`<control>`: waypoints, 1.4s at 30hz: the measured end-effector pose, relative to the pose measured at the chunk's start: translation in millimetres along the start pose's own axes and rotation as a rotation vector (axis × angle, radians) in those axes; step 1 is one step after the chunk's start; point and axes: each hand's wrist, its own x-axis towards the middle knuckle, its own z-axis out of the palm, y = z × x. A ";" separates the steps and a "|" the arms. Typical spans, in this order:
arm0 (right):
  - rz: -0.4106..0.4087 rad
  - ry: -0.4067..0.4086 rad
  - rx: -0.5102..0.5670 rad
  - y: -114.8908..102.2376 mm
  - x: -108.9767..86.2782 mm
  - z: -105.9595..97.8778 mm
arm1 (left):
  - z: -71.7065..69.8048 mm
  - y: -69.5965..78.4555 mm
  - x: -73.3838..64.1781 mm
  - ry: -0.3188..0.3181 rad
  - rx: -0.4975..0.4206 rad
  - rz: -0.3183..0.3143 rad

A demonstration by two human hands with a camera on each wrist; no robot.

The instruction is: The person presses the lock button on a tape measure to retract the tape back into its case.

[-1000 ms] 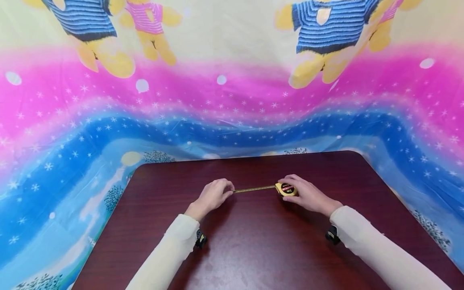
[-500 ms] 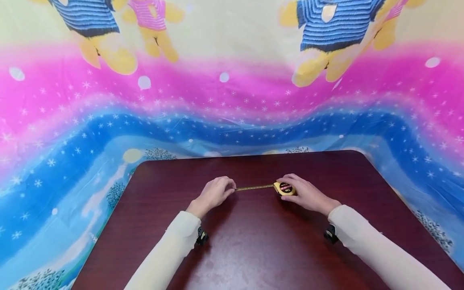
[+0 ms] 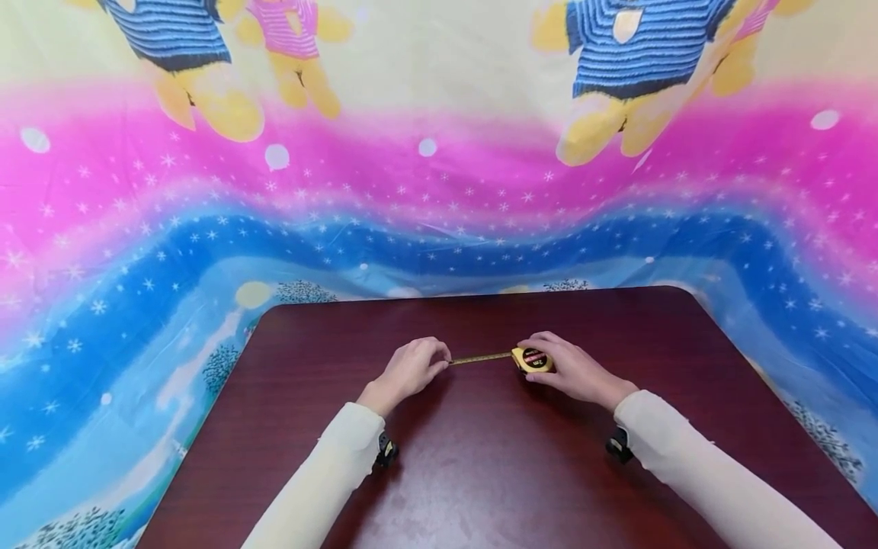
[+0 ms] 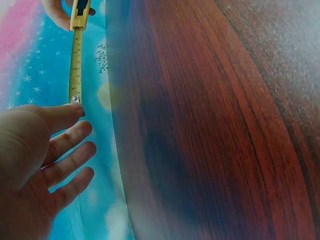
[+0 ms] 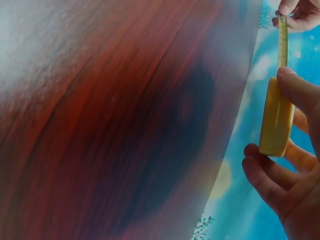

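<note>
A yellow tape measure [image 3: 532, 360] with a black and red "2m" label is in my right hand [image 3: 572, 370], whose thumb and fingers grip its case. Between the hands a short length of yellow blade [image 3: 480, 357] is stretched out above the table. My left hand [image 3: 409, 367] pinches the blade's end between thumb and index finger. In the left wrist view the riveted metal end hook [image 4: 75, 99] shows at the thumb tip, and the other fingers are spread. Seen from the right wrist, the case [image 5: 276, 117] stands on edge between thumb and fingers.
A dark red-brown wooden table [image 3: 466, 473] with rounded far corners lies under both hands. Behind and beside it hangs a colourful cloth [image 3: 425, 183] printed with bears and snowflakes. A small black device is strapped at each wrist.
The right hand has brought the tape measure case leftward, closer to the left hand. The visible length of blade has become shorter. My left hand keeps its pinch, shifting slightly right in view.
</note>
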 end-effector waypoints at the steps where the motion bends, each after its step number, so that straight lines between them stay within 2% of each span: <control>1: 0.002 0.001 0.001 -1.0 0.1 0.1 | 0.2 0.6 0.2 0.001 -0.001 0.001; 12: -0.004 0.007 -0.001 -7.1 2.6 6.0 | 3.5 3.4 2.8 0.008 -0.003 0.011; 22: 0.013 -0.007 0.009 -12.8 7.4 9.3 | -0.7 6.0 5.8 -0.008 0.006 0.015; 32: 0.003 -0.012 -0.011 -17.8 7.1 11.6 | 4.3 5.1 4.3 -0.007 0.012 0.013; 42: 0.009 -0.017 0.014 -25.6 11.6 15.2 | 3.7 11.8 7.9 -0.004 0.007 0.029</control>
